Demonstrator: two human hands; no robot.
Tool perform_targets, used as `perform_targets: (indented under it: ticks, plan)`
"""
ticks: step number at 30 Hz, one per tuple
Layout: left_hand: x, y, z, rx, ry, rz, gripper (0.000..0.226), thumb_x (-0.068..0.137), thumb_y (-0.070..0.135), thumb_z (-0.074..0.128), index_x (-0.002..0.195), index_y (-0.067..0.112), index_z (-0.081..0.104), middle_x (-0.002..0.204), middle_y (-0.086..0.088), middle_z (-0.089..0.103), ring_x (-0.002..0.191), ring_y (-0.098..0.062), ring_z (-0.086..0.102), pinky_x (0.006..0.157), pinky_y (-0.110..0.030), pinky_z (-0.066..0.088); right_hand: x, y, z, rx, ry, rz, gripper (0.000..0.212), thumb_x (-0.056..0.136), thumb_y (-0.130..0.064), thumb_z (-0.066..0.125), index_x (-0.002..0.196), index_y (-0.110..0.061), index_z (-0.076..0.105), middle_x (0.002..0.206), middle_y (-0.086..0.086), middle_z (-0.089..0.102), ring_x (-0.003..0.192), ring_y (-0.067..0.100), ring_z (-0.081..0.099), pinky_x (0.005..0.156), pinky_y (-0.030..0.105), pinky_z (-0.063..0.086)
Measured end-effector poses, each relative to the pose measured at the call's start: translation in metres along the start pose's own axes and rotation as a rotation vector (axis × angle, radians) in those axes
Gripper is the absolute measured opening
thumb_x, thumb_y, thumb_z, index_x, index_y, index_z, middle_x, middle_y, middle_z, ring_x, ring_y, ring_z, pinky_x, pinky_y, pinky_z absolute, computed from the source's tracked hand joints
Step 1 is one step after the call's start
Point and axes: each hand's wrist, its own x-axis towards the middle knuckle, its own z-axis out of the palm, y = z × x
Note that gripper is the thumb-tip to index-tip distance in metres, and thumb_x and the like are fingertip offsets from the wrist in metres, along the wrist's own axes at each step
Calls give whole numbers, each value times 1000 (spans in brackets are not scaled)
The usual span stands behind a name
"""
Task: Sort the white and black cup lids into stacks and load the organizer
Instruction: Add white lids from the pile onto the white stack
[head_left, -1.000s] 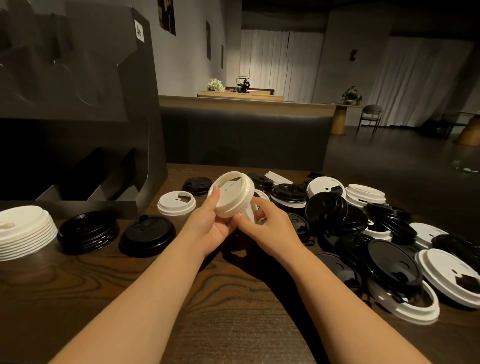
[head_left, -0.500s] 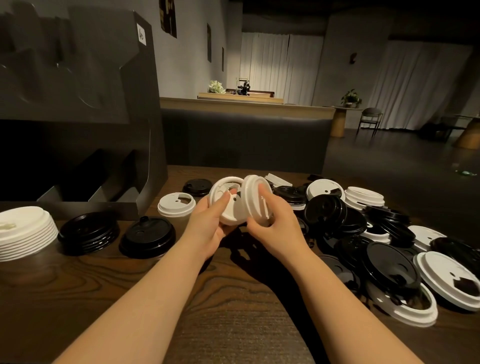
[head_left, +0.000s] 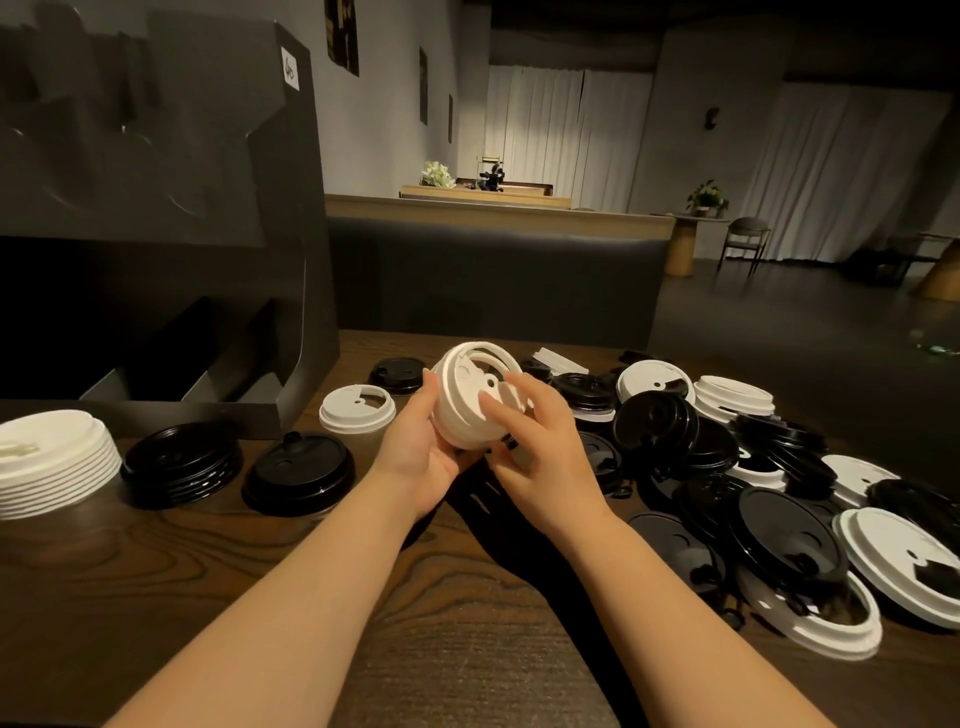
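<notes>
Nesting white cup lids, tilted on edge, sip holes visible. Left hand cradles them underneath; right hand grips their face.

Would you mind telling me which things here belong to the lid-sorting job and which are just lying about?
Part of the job:
white lids in hand
left hand
right hand
white stack
black stack
loose pile
organizer

Lying about:
chair
potted plant

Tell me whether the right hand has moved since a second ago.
Yes. The right hand has come up and left, away from the loose pile, pressing a second white lid onto the one the left hand holds.
</notes>
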Motion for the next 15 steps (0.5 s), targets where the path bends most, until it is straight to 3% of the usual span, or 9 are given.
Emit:
perform_targets:
  ticks: [2, 4, 8, 11, 13, 15]
  plan:
    - [-1, 1, 1, -12, -16, -19, 44, 100, 47, 33, 117, 18, 61, 115, -15, 67, 108, -31, 62, 87, -42, 51, 1, -4, -1, 20, -25, 48, 55, 78, -7, 67, 122, -38, 53, 152, 4, 24, 142, 21, 9, 106, 17, 7]
    - [-2, 0, 1, -27, -48, -38, 47, 100, 48, 29, 114, 18, 63, 116, -15, 67, 110, -32, 61, 89, -44, 50, 2, -8, -5, 86, -111, 97, 57, 81, -9, 69, 121, -47, 54, 154, -6, 6, 143, 14, -6, 101, 11, -1]
    - [0, -1, 0, -28, -68, -39, 54, 100, 50, 26, 129, 17, 58, 121, -13, 65, 114, -32, 58, 88, -44, 50, 3, -13, -10, 152, -155, 138, 56, 83, -10, 69, 118, -47, 47, 158, -6, 4, 144, 10, 1, 107, 17, 10]
    - [-1, -2, 2, 3, -110, -15, 66, 92, 63, 27, 127, 16, 58, 121, -12, 66, 115, -30, 59, 91, -43, 49, 3, -12, -10, 153, -178, 180, 62, 84, -9, 68, 125, -45, 39, 157, -7, 5, 144, 10, 5, 108, 21, 13]
    - [-3, -4, 3, 77, -104, 10, 68, 79, 62, 47, 129, 16, 56, 120, -12, 66, 113, -29, 60, 91, -42, 50, 3, -10, -10, 161, -207, 195, 66, 85, -9, 66, 130, -46, 35, 157, -10, 2, 145, 10, 4, 108, 21, 15]
    - [-4, -5, 3, 153, -64, 25, 64, 73, 41, 66, 131, 16, 54, 116, -10, 68, 110, -27, 62, 91, -42, 51, 3, -9, -11, 180, -255, 204, 68, 87, -9, 64, 132, -48, 32, 154, -19, 0, 143, 5, 3, 106, 20, 18]
